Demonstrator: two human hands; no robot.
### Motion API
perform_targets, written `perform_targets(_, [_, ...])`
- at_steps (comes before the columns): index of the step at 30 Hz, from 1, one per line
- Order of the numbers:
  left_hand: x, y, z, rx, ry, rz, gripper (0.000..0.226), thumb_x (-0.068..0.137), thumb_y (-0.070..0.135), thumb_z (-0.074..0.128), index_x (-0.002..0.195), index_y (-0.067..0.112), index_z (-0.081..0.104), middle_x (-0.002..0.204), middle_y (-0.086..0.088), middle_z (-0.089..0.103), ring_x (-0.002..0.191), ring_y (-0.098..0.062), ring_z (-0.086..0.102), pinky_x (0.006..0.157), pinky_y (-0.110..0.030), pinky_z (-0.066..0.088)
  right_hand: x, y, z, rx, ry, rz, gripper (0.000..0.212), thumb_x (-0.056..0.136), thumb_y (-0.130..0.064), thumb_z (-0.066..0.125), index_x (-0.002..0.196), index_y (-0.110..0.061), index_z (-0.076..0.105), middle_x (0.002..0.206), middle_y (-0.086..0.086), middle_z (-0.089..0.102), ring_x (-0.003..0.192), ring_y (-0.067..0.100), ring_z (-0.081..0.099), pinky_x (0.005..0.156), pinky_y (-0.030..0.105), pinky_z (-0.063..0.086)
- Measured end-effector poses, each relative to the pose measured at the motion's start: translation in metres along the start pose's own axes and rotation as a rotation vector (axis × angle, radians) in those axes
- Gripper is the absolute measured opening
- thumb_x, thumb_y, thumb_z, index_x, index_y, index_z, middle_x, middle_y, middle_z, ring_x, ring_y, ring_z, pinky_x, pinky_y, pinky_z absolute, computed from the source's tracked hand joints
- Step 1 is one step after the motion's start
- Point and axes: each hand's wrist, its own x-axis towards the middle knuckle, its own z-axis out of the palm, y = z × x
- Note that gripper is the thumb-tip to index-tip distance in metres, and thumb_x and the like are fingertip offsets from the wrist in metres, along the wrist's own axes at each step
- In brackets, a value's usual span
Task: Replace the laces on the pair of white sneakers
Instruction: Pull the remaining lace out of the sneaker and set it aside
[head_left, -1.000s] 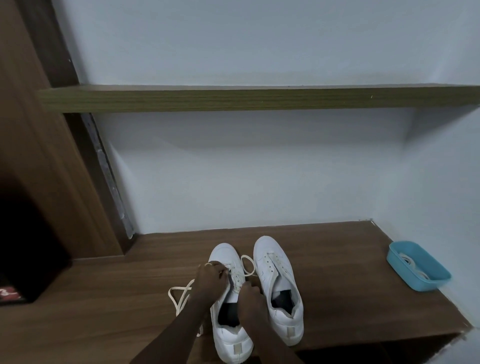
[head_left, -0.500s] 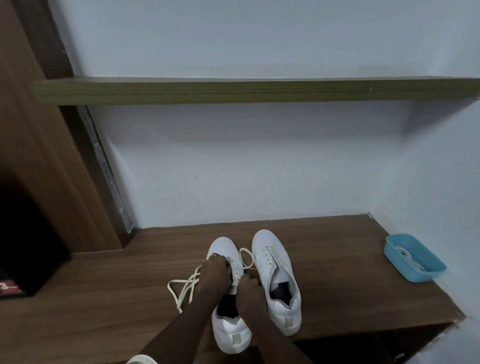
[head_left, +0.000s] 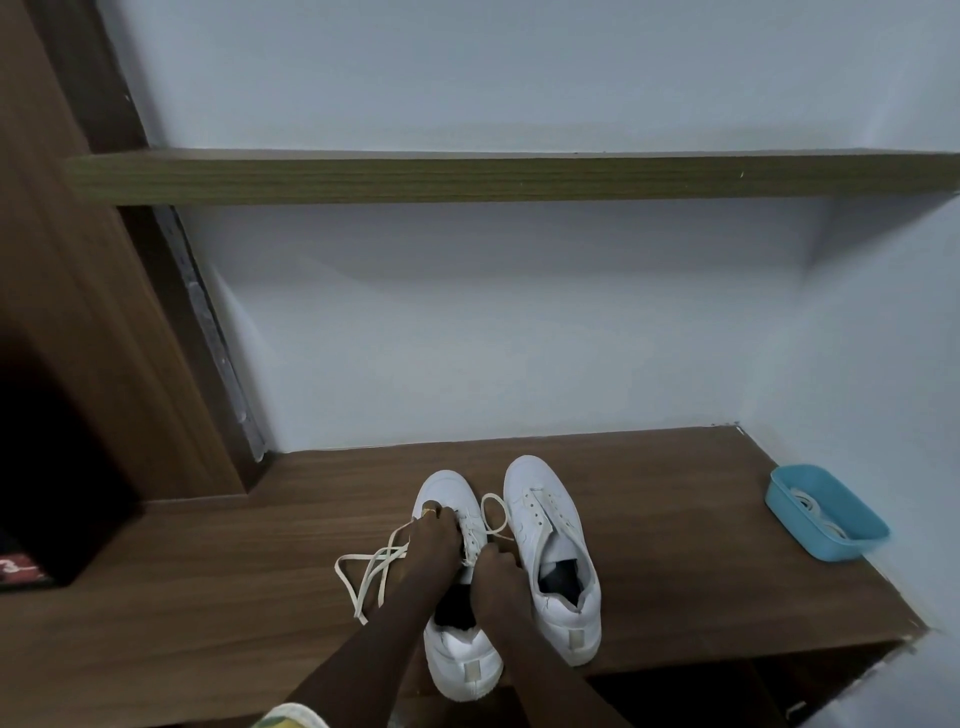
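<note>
Moved since a second ago: more of the cream flat lace (head_left: 363, 557) lies slack on the brown wood-grain counter (head_left: 208, 597), strands crossing, to the left of the shoe.

Item one: white low-top sneaker on the left (head_left: 465, 660), toe toward the wall, heel at the counter's front edge, partly laced. My left hand (head_left: 434, 538), with a gold ring (head_left: 430, 513) on one finger, curls over the eyelet rows and grips the lace where it leaves the shoe. My right hand (head_left: 496, 566) is curled at the tongue, pinching the lace's other run, which loops out between the two shoes. The hands are close together but apart.

Item two: second white low-top sneaker (head_left: 540, 499), just beside the first on its right, unlaced, dark inside.

Item three: light blue plastic tray (head_left: 831, 545), well apart at the counter's right end by the wall, holding coiled white laces (head_left: 810, 506).

Item four: olive wooden shelf (head_left: 467, 176), above.
</note>
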Motion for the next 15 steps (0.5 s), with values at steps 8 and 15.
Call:
perform_targets(8, [-0.002,-0.017,0.009,-0.208,0.105,-0.037,0.018,0.090,0.014,0.039,0.090,0.002,0.052,0.081,-0.021,0.061,0.076,-0.036,0.061,0.065,-0.037,0.046,0.001,0.001,0.000,0.013,-0.012,0.009,0.029,0.102,-0.009,0.029,0.125,-0.006,0.045,0.128,0.010,0.055,0.115,0.021,0.058,0.092,0.027,0.046])
perform_targets(15, [-0.009,-0.045,0.001,-0.626,0.229,-0.424,0.019,0.093,0.004,0.048,0.075,0.006,0.043,0.081,-0.019,0.054,0.090,-0.040,0.054,0.070,-0.037,0.032,0.001,0.000,0.000,0.023,-0.028,0.032,0.030,0.102,-0.008,0.028,0.126,-0.006,0.045,0.129,0.010,0.055,0.116,0.022,0.057,0.091,0.028,0.046])
